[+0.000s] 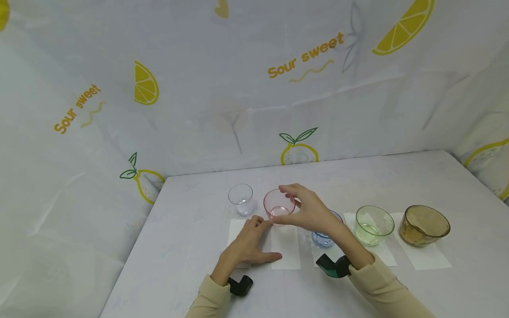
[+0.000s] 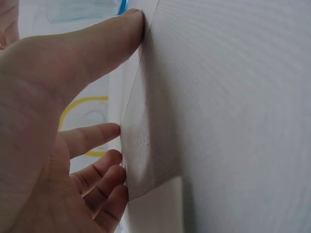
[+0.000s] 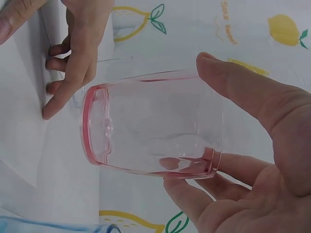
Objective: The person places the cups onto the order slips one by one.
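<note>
The left hand (image 1: 248, 245) spreads over two white paper strips (image 1: 290, 247), thumb stretched out, fingers relaxed and grasping nothing; to its right, the right hand (image 1: 312, 212) pinches a pink glass (image 1: 275, 205) near its rim, near the right strip's far end. The backdrop (image 1: 207, 70) reads "Sour sweet" (twice, in orange).

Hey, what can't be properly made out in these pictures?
Round blue transparent glass cup: head view, partly hidden by the right hand and wrist; right wrist view, cut off by the bottom edge.
Leftmost rectangular white paper sheet: head view, partly covered by the left hand.
Yellow-outlined printed lemon: head view, cut off by the right edge.
</note>
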Motion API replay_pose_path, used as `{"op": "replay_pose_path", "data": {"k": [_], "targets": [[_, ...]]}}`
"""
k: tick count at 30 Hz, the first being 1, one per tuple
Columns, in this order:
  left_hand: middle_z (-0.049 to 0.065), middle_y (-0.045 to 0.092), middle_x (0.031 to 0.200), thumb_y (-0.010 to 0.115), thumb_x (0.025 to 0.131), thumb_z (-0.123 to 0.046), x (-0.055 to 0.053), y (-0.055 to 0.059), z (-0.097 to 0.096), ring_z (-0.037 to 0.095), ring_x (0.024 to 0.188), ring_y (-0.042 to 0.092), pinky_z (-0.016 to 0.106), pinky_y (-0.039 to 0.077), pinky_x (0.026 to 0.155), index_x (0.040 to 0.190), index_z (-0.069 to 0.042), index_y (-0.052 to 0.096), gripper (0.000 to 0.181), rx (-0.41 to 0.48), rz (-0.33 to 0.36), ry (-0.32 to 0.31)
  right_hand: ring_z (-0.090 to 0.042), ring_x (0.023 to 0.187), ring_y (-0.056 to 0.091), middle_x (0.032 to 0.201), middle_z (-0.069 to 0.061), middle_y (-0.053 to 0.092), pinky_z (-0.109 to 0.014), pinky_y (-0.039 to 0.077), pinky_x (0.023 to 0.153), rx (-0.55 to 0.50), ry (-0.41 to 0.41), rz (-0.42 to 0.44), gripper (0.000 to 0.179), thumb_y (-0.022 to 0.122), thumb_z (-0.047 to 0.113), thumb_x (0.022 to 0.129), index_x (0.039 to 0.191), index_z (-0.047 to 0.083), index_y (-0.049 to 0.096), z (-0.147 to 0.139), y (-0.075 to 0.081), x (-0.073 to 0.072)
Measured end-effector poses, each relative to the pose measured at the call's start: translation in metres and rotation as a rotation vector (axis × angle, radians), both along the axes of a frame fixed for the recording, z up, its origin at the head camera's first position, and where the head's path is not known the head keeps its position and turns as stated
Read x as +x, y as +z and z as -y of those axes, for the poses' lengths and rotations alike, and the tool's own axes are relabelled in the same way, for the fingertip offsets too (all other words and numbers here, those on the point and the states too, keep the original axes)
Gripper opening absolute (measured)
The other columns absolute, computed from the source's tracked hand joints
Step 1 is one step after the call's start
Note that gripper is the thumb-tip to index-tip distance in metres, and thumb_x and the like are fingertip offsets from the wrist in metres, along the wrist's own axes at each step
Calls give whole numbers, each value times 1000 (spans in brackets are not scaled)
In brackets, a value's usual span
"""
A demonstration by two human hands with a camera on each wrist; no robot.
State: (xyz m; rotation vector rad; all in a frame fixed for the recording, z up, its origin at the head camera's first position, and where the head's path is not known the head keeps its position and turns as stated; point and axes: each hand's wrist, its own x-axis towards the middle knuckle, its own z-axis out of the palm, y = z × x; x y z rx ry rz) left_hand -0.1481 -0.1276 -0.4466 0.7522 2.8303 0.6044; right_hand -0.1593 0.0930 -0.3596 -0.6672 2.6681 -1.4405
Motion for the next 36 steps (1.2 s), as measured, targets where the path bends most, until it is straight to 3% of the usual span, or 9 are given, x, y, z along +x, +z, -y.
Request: {"op": "replay_pose_path", "data": {"k": [7, 14, 24, 31, 36], "targets": [[9, 51, 129, 84, 77, -53, 0, 0, 1, 24, 117, 49, 42, 50, 100, 146, -12, 53, 85, 7, -4, -3, -40, 128, 58, 142, -21, 58, -51, 52, 104, 25, 6, 29, 83, 89, 33, 79, 143, -6, 52, 1, -4, 6], [6, 49, 127, 85, 78, -51, 1, -1, 2, 21, 117, 47, 42, 49, 102, 150, -15, 49, 88, 49, 10, -7, -42, 126, 59, 137, -20, 60, -51, 53, 103, 36, 27, 44, 81, 89, 29, 77, 141, -7, 55, 0, -7, 13], [7, 50, 130, 84, 77, -53, 1, -3, 1, 23, 118, 48, 40, 49, 103, 148, -11, 51, 89, 16, 1, 5, -39, 124, 60, 134, -18, 62, -52, 53, 102, 47, 65, 26, 78, 89, 28, 76, 139, -5, 57, -2, -12, 18], [7, 50, 129, 84, 77, -53, 0, -3, 1, 22, 115, 48, 40, 50, 100, 148, -10, 51, 89, 24, -6, -7, -40, 121, 61, 130, -20, 63, -49, 57, 92, 67, 74, 37, 78, 90, 27, 75, 138, -5, 58, -2, -12, 20], [7, 50, 128, 84, 78, -54, 0, -3, 2, 22, 115, 48, 41, 51, 99, 148, -10, 51, 89, 21, -15, -11, -40, 120, 61, 130, -20, 63, -48, 57, 91, 83, 86, 44, 79, 90, 29, 75, 139, -5, 57, -2, -13, 20]]}}
